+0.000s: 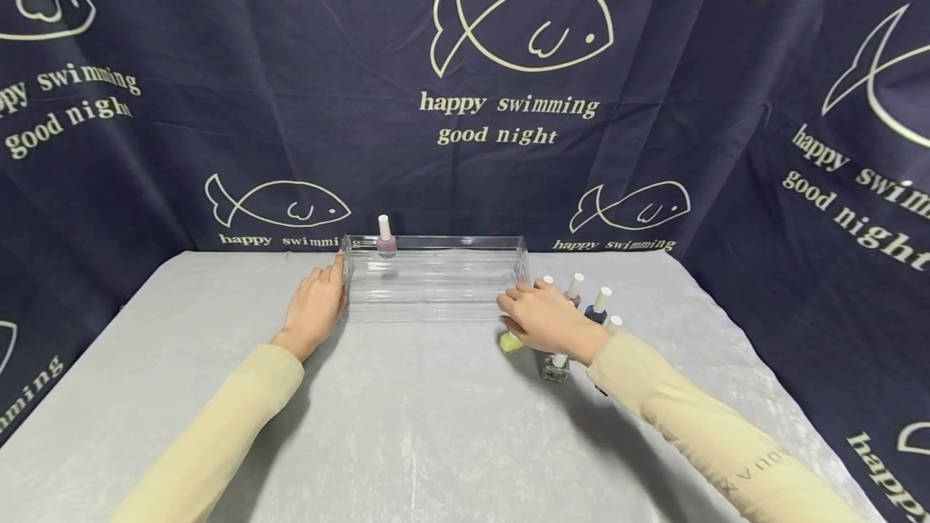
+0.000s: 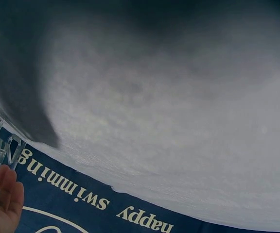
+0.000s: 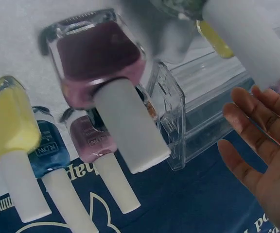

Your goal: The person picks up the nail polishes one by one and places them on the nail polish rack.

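A clear plastic tiered rack [image 1: 436, 297] stands toward the back of the table, a pink nail polish bottle [image 1: 387, 245] upright at its back left. My left hand [image 1: 314, 305] rests against the rack's left end, fingers [image 2: 5, 187] extended. At the right end is my right hand [image 1: 546, 315], its fingers [image 3: 249, 141] loosely bent and apart. A yellow nail polish bottle [image 1: 511, 341] shows below the right hand, partly covered by it. A glitter nail polish bottle [image 1: 555, 368] stands under that wrist; its white cap [image 3: 249, 41] overlaps the thumb side in the right wrist view.
More white-capped nail polish bottles cluster right of the rack, including a dark blue bottle [image 1: 596, 313] and a mauve bottle [image 3: 98, 58]; the right forearm partly hides them. A navy curtain [image 1: 363, 103] with fish prints hangs behind the pale cloth-covered table [image 1: 407, 426].
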{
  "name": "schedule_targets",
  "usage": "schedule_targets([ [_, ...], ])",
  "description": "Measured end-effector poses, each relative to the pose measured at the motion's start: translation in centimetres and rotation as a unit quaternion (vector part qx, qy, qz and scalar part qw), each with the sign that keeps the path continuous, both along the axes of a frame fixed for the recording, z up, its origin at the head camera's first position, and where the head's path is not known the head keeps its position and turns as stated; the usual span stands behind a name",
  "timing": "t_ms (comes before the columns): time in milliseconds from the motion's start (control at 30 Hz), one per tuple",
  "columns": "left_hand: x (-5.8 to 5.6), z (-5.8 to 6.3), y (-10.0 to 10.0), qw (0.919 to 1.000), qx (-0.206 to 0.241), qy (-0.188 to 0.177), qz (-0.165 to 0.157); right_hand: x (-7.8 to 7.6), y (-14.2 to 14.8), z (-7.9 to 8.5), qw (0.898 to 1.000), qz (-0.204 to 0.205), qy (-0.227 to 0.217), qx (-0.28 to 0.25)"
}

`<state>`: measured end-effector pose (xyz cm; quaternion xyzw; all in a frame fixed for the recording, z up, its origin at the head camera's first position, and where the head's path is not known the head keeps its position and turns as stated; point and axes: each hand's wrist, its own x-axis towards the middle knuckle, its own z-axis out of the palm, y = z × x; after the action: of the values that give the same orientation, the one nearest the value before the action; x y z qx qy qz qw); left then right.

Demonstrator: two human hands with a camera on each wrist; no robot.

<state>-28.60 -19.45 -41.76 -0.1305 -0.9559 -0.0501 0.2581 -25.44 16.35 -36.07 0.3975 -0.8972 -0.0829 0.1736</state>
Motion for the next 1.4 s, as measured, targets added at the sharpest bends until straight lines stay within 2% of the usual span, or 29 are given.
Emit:
schedule_targets([
  [233,0.0,0.0,0.0,1.0000,0.001,0.000,-0.001,0.3,0.3,-0.4,1.000,0.008,-0.008,0.008],
  [767,0.1,0.0,0.0,1.0000,-0.002,0.005,-0.003,0.7,0.9,-0.9,0.998,0.053,0.022,0.013],
  [1400,0.1,0.1,0.1,1.0000,0.001,-0.004,0.001,0.7,1.1,-0.8,0.998,0.060,0.022,0.024],
])
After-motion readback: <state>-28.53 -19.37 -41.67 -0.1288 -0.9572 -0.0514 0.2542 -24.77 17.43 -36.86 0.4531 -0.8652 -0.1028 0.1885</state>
